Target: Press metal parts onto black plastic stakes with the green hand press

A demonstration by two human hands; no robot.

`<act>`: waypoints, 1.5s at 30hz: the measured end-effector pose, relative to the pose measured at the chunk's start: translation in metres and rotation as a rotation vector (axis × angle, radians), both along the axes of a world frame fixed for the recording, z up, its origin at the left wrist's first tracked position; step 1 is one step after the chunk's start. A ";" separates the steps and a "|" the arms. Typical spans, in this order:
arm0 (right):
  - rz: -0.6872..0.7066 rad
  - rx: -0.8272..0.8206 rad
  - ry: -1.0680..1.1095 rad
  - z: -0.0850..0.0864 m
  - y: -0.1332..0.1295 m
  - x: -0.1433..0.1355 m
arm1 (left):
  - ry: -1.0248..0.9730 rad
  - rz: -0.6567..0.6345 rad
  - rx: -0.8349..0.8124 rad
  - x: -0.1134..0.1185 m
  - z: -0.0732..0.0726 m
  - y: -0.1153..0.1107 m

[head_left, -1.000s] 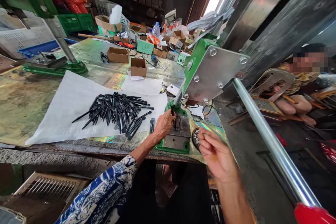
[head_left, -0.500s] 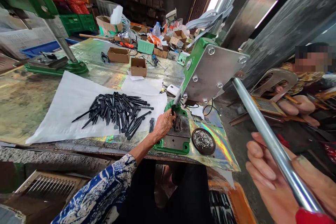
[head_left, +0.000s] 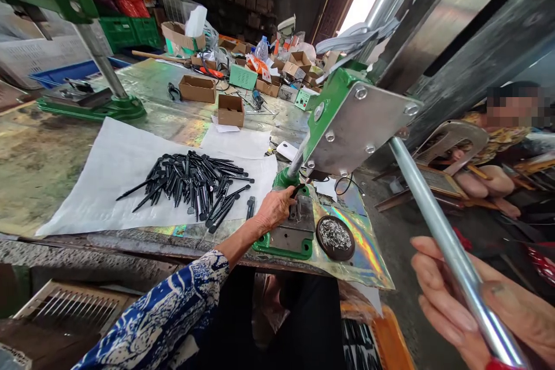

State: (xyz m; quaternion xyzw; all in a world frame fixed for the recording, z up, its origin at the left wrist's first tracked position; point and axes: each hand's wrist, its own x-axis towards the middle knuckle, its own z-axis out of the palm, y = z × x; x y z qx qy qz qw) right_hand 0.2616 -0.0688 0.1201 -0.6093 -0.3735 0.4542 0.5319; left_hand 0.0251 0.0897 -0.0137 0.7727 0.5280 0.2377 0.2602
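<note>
My left hand (head_left: 276,208) is closed on a slim black plastic piece (head_left: 297,189), held tilted just above the base plate of a green hand press (head_left: 332,113). Its fingertips partly hide the piece. At the right, my right hand (head_left: 451,295) wraps loosely round the press's shiny metal lever (head_left: 437,214), thumb on top. A heap of similar black pieces (head_left: 186,182) lies on a white sheet (head_left: 104,185) left of the press. To the right of the press base, a round brown dish (head_left: 321,243) holds many small silvery metal pins (head_left: 335,235).
A second green press (head_left: 91,110) stands at the table's left. Small cardboard boxes (head_left: 197,89) and clutter fill the back. Below the table edge sits an orange crate (head_left: 392,335) with packed black pieces. Another person (head_left: 498,144) sits at the far right.
The black piece in my left hand has gone from upright to tilted, pointing up and right. My right hand stays on the lever. The whole view has shifted slightly.
</note>
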 end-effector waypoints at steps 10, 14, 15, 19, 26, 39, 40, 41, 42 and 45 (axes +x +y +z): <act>0.020 -0.130 -0.069 0.003 -0.004 -0.054 | 0.058 -0.083 0.006 -0.001 -0.004 0.005; 0.019 -0.124 -0.222 -0.010 -0.001 -0.061 | 0.081 -0.109 0.011 -0.002 -0.004 0.006; 0.017 -0.117 -0.256 -0.013 0.000 -0.062 | 0.091 -0.113 0.011 -0.002 -0.004 0.006; 0.018 -0.084 -0.332 -0.026 0.007 -0.067 | 0.131 -0.134 0.024 -0.002 -0.003 0.006; -0.004 -0.029 -0.373 -0.046 0.019 -0.070 | 0.139 -0.142 0.021 -0.002 0.000 0.004; -0.124 0.100 -0.494 -0.059 0.029 -0.070 | 0.095 -0.124 -0.015 0.007 0.011 0.004; -0.109 0.098 -0.497 -0.061 0.030 -0.070 | 0.108 -0.120 -0.024 0.007 0.010 0.004; -0.087 0.090 -0.494 -0.064 0.030 -0.070 | 0.125 -0.119 -0.036 0.005 0.008 0.004; -0.064 0.081 -0.493 -0.067 0.030 -0.069 | 0.136 -0.123 -0.040 0.004 0.005 0.003; -0.032 0.081 -0.486 -0.073 0.029 -0.067 | 0.142 -0.141 -0.020 0.001 0.001 0.002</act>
